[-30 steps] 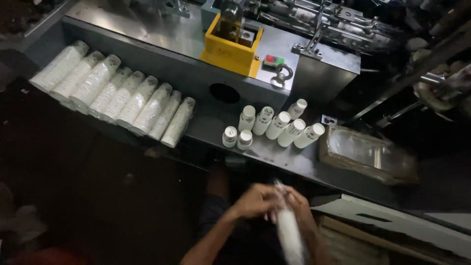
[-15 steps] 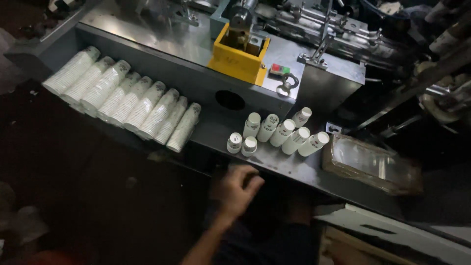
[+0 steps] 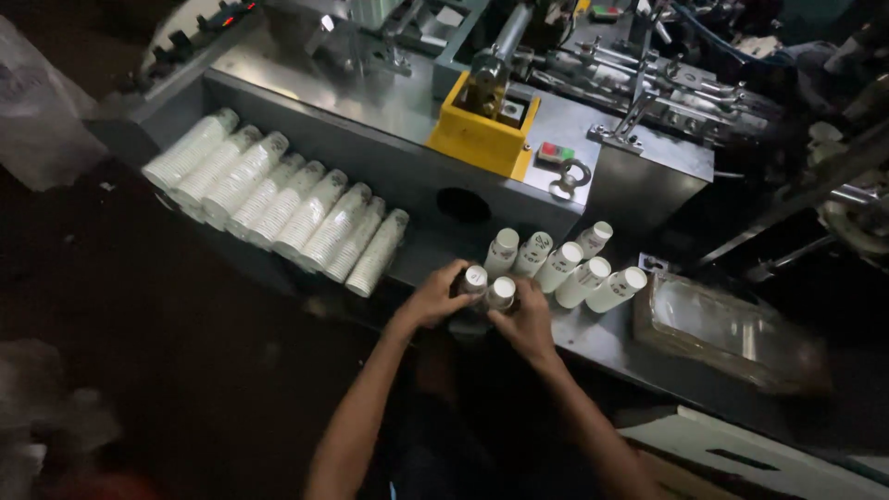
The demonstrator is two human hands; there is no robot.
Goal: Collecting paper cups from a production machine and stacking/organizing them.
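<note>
Cup stacks: two short stacks (image 3: 488, 287) stand upright, side by side and touching, on the metal surface (image 3: 593, 338) between the hands. Left hand (image 3: 435, 296): fingers closed around the left stack. Right hand (image 3: 526, 321): fingers closed around the right stack from the near side. Both white cup bottoms face up, just above the fingertips.

Just beyond the hands, to the right, five more stacks (image 3: 560, 262) lie tilted in a fan, white ends pointing away, each touching or nearly touching the next. Further right of the right hand lies a clear plastic bag (image 3: 722, 329), apart from the fan.

Well to the left of the left hand, a row of long stacks (image 3: 278, 206) lies flat, packed side by side against the grey machine (image 3: 370, 157) wall. A round hole (image 3: 462, 206) opens in that wall directly beyond the hands. A yellow housing (image 3: 482, 139) sits on the machine top above the hole.
</note>
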